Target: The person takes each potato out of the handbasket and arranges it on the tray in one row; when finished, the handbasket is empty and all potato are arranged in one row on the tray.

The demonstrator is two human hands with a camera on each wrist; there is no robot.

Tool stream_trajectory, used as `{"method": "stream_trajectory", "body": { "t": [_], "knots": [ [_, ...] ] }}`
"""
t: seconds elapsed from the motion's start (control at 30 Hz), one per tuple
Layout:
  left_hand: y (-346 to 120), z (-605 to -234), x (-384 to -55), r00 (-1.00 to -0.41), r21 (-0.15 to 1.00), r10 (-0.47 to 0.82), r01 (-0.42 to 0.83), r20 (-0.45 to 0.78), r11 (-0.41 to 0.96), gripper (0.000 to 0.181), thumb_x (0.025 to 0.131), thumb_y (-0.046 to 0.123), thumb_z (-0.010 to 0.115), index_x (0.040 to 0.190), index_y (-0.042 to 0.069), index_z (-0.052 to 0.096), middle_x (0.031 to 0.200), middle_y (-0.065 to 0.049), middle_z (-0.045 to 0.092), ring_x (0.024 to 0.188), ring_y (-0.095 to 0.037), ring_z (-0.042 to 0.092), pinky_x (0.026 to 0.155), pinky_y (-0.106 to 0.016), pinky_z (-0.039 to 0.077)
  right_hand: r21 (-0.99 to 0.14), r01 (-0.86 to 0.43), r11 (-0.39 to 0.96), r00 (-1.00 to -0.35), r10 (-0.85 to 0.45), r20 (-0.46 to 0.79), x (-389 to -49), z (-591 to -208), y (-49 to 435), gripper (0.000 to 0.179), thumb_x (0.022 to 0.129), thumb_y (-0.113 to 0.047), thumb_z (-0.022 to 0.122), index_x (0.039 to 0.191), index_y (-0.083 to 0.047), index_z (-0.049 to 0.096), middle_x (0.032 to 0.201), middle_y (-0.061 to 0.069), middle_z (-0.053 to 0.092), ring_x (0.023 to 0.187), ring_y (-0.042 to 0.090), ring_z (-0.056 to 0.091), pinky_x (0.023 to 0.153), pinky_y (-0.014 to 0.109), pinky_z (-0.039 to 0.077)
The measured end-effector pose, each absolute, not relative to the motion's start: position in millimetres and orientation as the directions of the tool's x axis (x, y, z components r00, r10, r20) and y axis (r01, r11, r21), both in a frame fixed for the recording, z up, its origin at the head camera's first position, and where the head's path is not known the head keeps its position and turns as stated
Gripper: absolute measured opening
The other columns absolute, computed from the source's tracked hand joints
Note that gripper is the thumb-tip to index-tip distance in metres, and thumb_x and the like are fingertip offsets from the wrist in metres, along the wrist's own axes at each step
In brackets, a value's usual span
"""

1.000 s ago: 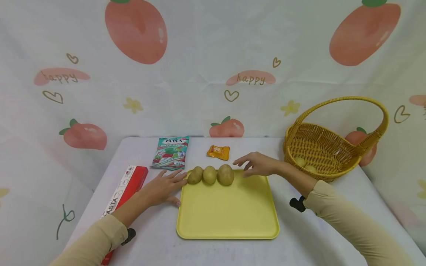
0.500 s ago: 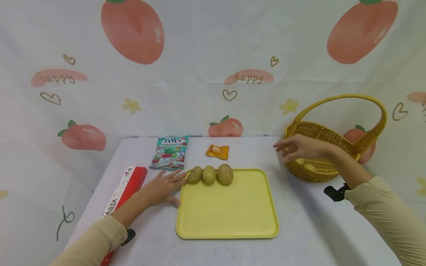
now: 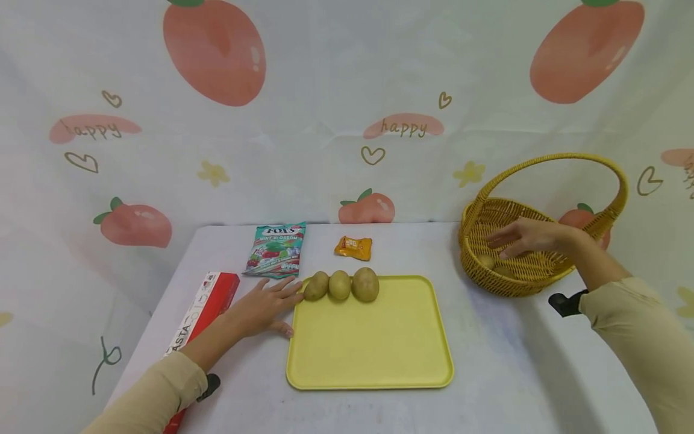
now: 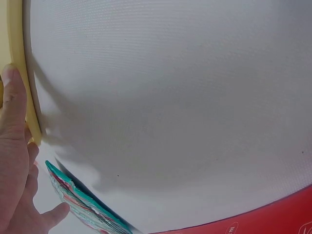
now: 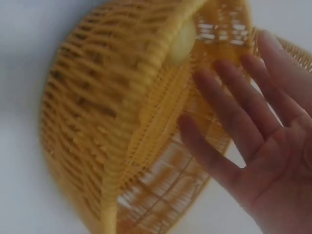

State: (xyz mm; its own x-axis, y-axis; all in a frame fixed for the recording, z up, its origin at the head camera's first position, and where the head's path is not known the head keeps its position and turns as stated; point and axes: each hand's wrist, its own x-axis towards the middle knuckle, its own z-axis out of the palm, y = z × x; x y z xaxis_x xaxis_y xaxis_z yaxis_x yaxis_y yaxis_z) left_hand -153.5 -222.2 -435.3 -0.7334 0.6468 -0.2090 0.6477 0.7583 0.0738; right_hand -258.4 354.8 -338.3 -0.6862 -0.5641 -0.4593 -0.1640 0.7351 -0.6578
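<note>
My left hand (image 3: 269, 307) rests at the left edge of the yellow tray (image 3: 374, 349), fingers spread and thumb touching the rim. Three potatoes stand in a row along the tray's far edge: a left potato (image 3: 316, 286), a middle one and a larger right potato (image 3: 365, 284). Over the mouth of the wicker basket (image 3: 488, 280) is my right hand (image 3: 534, 236), its fingers extended and holding nothing. Inside the basket lie a potato (image 3: 486, 261) and another potato (image 3: 504, 272), partly hidden by the rim. The right wrist view shows the open palm (image 5: 282, 170) beside the basket's rim.
A teal candy bag (image 3: 276, 250) lies behind the left hand, and an orange snack packet (image 3: 354, 248) is beyond the tray. A red pasta box (image 3: 217, 301) lies along the left side. The basket's tall handle (image 3: 553, 158) arches over its opening. A printed curtain hangs behind.
My right hand has moved from above the tray, beside the large potato, rightward to over the basket. The left hand has stayed at the tray's edge.
</note>
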Motion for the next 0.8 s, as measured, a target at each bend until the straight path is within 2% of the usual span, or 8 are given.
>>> {"method": "stream_trajectory", "body": {
  "t": [0.1, 0.17, 0.3, 0.43, 0.63, 0.8],
  "knots": [
    [-222, -436, -154, -0.735, 0.073, 0.646, 0.647, -0.207, 0.759, 0.083, 0.082, 0.059, 0.071, 0.146, 0.012, 0.051, 0.156, -0.012, 0.040, 0.146, -0.036, 0.030, 0.107, -0.068, 0.031, -0.656, -0.028, 0.754, -0.653, -0.511, -0.559, -262, -340, 362, 0.067, 0.098, -0.017, 0.065, 0.148, 0.012, 0.032, 0.147, 0.033, 0.041, 0.132, 0.047, 0.046, 0.097, 0.051, 0.051],
    [-223, -436, -154, -0.735, 0.068, 0.645, 0.647, -0.210, 0.760, 0.083, 0.082, 0.059, 0.071, 0.147, 0.012, 0.051, 0.156, -0.012, 0.039, 0.146, -0.036, 0.030, 0.108, -0.068, 0.031, -0.642, 0.043, 0.766, -0.627, -0.479, -0.614, -265, -342, 366, 0.069, 0.099, -0.019, 0.063, 0.150, 0.011, 0.029, 0.148, 0.034, 0.038, 0.134, 0.047, 0.044, 0.098, 0.055, 0.049],
    [-223, -436, -154, -0.735, 0.060, 0.643, 0.647, -0.214, 0.760, 0.083, 0.082, 0.060, 0.071, 0.147, 0.012, 0.050, 0.157, -0.012, 0.039, 0.146, -0.036, 0.030, 0.108, -0.068, 0.032, -0.613, 0.131, 0.779, -0.575, -0.444, -0.687, -268, -349, 372, 0.072, 0.100, -0.021, 0.062, 0.151, 0.012, 0.024, 0.150, 0.034, 0.035, 0.135, 0.046, 0.042, 0.098, 0.055, 0.049],
    [-222, -437, -155, -0.735, 0.063, 0.642, 0.646, -0.217, 0.761, 0.083, 0.082, 0.060, 0.071, 0.147, 0.013, 0.050, 0.157, -0.012, 0.039, 0.146, -0.036, 0.030, 0.108, -0.068, 0.031, -0.592, 0.203, 0.780, -0.526, -0.424, -0.738, -272, -355, 377, 0.072, 0.099, -0.022, 0.063, 0.150, 0.012, 0.025, 0.151, 0.034, 0.035, 0.136, 0.046, 0.042, 0.098, 0.056, 0.049],
    [-222, -437, -156, -0.733, 0.068, 0.646, 0.649, -0.214, 0.758, 0.083, 0.082, 0.060, 0.070, 0.147, 0.012, 0.050, 0.156, -0.012, 0.039, 0.146, -0.036, 0.031, 0.108, -0.068, 0.031, -0.562, 0.259, 0.786, -0.493, -0.393, -0.776, -273, -358, 375, 0.064, 0.098, -0.021, 0.064, 0.148, 0.008, 0.035, 0.143, 0.026, 0.049, 0.128, 0.039, 0.053, 0.097, 0.053, 0.051],
    [-222, -436, -155, -0.730, 0.067, 0.649, 0.652, -0.213, 0.755, 0.083, 0.082, 0.060, 0.069, 0.147, 0.012, 0.050, 0.156, -0.012, 0.040, 0.146, -0.036, 0.031, 0.107, -0.068, 0.031, -0.549, 0.282, 0.787, -0.478, -0.381, -0.792, -273, -362, 373, 0.062, 0.098, -0.019, 0.065, 0.146, 0.008, 0.038, 0.131, 0.016, 0.058, 0.118, 0.032, 0.060, 0.096, 0.052, 0.052]
  ]
}}
